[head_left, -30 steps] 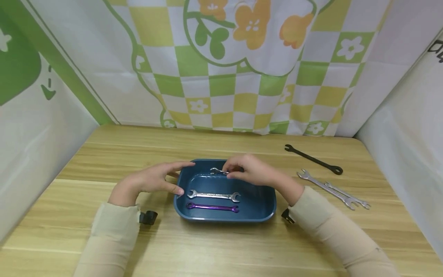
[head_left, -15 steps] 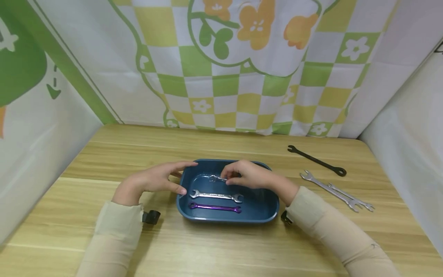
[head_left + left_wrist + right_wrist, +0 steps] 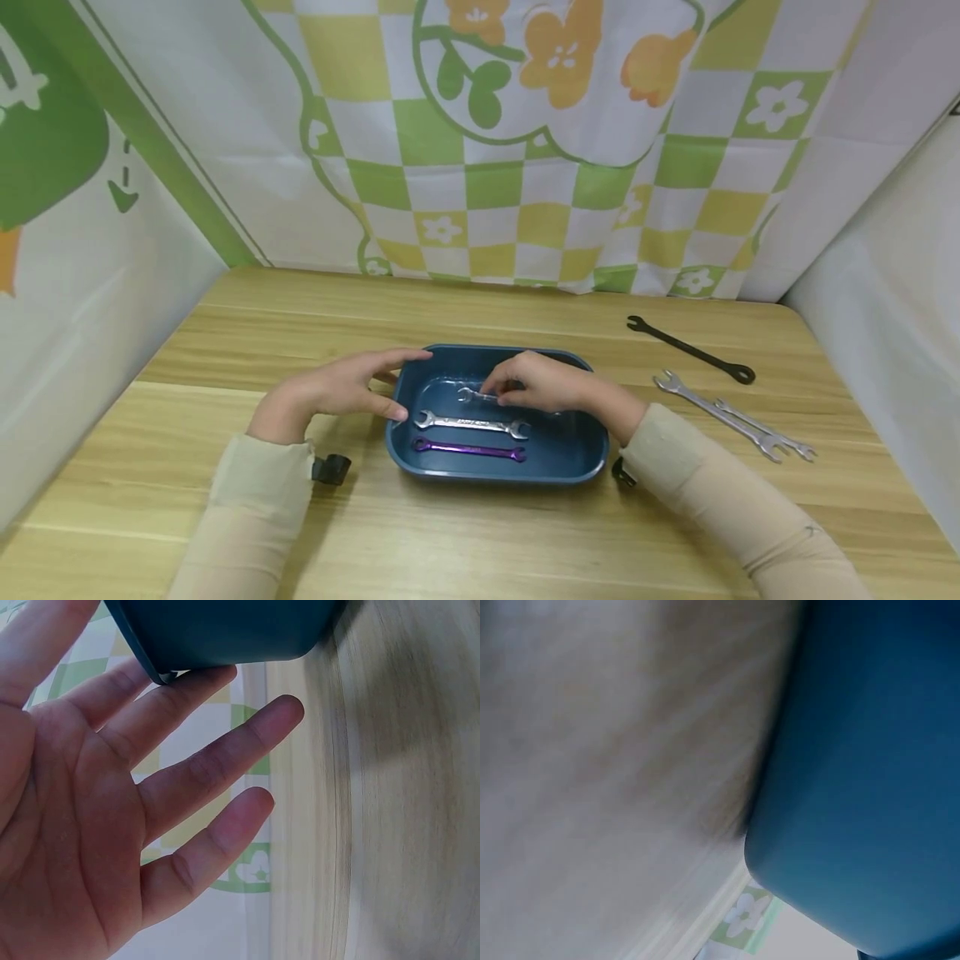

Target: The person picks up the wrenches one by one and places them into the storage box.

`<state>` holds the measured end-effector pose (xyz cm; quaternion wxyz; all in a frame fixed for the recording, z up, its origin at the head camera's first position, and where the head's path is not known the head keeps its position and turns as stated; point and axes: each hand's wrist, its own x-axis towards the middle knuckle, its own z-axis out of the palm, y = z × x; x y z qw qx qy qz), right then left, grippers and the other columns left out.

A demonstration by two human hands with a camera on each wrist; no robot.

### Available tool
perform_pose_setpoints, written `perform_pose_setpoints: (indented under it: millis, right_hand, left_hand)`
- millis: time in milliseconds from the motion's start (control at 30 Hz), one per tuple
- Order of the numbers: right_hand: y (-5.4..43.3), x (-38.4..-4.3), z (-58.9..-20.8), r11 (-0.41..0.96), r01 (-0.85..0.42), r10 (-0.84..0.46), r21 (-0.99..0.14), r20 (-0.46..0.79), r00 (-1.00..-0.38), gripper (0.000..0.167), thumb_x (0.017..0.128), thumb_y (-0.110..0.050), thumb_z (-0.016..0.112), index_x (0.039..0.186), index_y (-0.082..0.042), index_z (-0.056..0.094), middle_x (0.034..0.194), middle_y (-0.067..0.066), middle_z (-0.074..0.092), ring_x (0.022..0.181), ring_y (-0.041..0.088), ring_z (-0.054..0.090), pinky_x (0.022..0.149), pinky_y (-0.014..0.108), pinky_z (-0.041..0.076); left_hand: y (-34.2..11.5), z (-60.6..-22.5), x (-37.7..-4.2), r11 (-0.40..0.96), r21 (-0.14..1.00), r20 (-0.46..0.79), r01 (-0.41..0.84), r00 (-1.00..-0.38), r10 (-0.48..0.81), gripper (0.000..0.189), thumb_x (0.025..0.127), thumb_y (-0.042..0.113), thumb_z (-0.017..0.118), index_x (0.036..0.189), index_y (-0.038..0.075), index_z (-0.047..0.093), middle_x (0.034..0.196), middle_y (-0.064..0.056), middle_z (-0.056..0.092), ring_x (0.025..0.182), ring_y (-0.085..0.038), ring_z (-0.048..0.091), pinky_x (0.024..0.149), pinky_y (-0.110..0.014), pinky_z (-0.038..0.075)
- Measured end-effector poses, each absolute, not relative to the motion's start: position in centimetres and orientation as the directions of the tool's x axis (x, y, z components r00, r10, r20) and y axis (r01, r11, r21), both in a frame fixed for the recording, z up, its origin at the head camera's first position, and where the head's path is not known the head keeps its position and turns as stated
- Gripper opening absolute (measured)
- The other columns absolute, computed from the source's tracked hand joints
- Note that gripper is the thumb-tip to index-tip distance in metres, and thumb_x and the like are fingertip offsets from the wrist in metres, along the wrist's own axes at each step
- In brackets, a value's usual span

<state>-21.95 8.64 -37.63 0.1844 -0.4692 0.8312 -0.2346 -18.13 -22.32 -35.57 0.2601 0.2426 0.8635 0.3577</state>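
Observation:
A dark blue tray [image 3: 562, 477] sits on the table in the head view. Its left end is touched by my left hand [image 3: 333, 390], fingers spread and mostly straight, with the thumb at the rim. Over the tray's back half, my right hand [image 3: 547, 385] pinches a small silver wrench [image 3: 467, 394], whose right end is hidden behind the fingers. In front of that lie a larger silver double open-end wrench [image 3: 472, 424] and, nearest the front wall, a purple wrench [image 3: 468, 449]. The right wrist view shows the tray's outer wall [image 3: 870, 772], not the hand.
Right of the tray, a black wrench [image 3: 690, 348] lies on the wooden table [image 3: 450, 542]. Nearer are a silver open-end wrench [image 3: 716, 412] and a thinner silver wrench [image 3: 761, 429] close alongside it. A patterned curtain [image 3: 517, 183] hangs behind the table.
My right hand has lowered the small wrench from near the tray's back wall toward the larger silver wrench. My left hand has stayed at the tray's left end. The view has shifted slightly.

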Motion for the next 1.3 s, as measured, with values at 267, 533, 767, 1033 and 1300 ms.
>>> perform_pose_setpoints:
  millis: [267,533,767,1033,1300]
  right_hand:
    - [8.7,-21.7,-38.1,0.487,-0.698,-0.859,-0.526,-0.143,-0.491,0.022,0.096,-0.006,0.064,0.117,-0.004,0.072,0.102,0.004,0.073,0.089,0.008,0.062,0.083,0.023,0.054]
    - [8.8,-21.5,-38.5,0.484,-0.694,-0.862,-0.534,-0.152,-0.484,0.020,0.095,-0.006,0.064,0.113,-0.005,0.074,0.105,0.004,0.074,0.090,0.008,0.064,0.083,0.023,0.054]
    - [8.8,-21.4,-38.3,0.480,-0.704,-0.865,-0.523,-0.149,-0.479,0.019,0.095,-0.006,0.064,0.111,-0.006,0.074,0.101,0.003,0.073,0.086,0.006,0.061,0.080,0.021,0.053]
    - [8.8,-21.1,-37.6,0.484,-0.686,-0.865,-0.543,-0.180,-0.468,0.024,0.093,-0.007,0.067,0.116,-0.005,0.073,0.092,0.001,0.067,0.081,0.003,0.056,0.075,0.019,0.050]
    - [9.3,-21.0,-37.3,0.530,-0.661,-0.842,-0.531,-0.242,-0.482,0.033,0.091,-0.015,0.072,0.124,-0.009,0.070,0.097,0.001,0.062,0.081,0.005,0.054,0.074,0.017,0.049]
  left_hand:
    - [-22.1,-36.0,-17.9,0.615,0.753,-0.271,0.236,-0.739,0.616,0.081,0.089,0.027,0.075,0.156,0.016,0.031,0.160,-0.019,0.031,0.135,-0.050,0.043,0.106,-0.064,0.039]
    - [-22.1,-36.1,-17.8,0.609,0.759,-0.272,0.231,-0.738,0.618,0.081,0.089,0.026,0.075,0.156,0.015,0.031,0.160,-0.020,0.031,0.135,-0.051,0.042,0.106,-0.064,0.039]
    - [-22.1,-36.0,-17.9,0.603,0.762,-0.263,0.235,-0.739,0.620,0.081,0.088,0.026,0.076,0.156,0.014,0.032,0.160,-0.020,0.031,0.135,-0.052,0.042,0.106,-0.064,0.039]
    - [-22.3,-35.9,-17.9,0.612,0.753,-0.257,0.243,-0.747,0.613,0.081,0.088,0.027,0.076,0.155,0.015,0.033,0.160,-0.020,0.031,0.135,-0.053,0.042,0.106,-0.065,0.039]
    - [-22.4,-35.7,-18.0,0.616,0.747,-0.255,0.248,-0.750,0.611,0.081,0.088,0.027,0.076,0.155,0.015,0.033,0.160,-0.020,0.032,0.134,-0.052,0.044,0.106,-0.065,0.039]
